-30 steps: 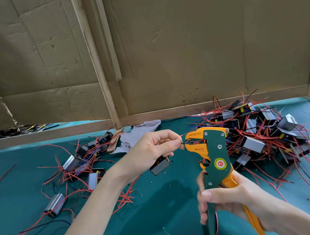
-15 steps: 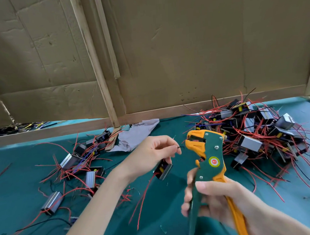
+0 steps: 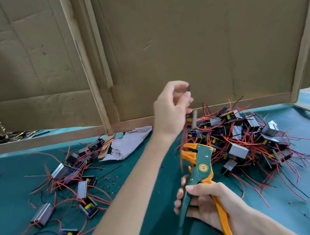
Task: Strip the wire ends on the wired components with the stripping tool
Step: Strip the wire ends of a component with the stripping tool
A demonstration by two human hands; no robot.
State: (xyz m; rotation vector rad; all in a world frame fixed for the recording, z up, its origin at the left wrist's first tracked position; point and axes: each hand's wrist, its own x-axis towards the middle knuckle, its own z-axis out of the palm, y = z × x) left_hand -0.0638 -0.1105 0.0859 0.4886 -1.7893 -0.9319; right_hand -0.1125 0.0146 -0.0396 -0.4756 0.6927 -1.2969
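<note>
My left hand is raised above the table, motion-blurred, with its fingers curled and pinching a wire. A small wired component dangles just below those fingers. Its red wire hangs down in front of the jaws of the stripping tool. The tool is green and orange, stands upright, and my right hand grips it by the spread handles. A large tangled pile of components with red wires lies to the right of the tool.
A smaller scatter of components with red and black wires lies on the green table at the left. Crumpled grey paper sits by a cardboard wall with wooden slats. Red insulation bits dot the table.
My left hand has pulled away from the tool's jaws and risen up and to the right, taking the component with it. The tool's handles have spread and the tool has stayed near the middle.
</note>
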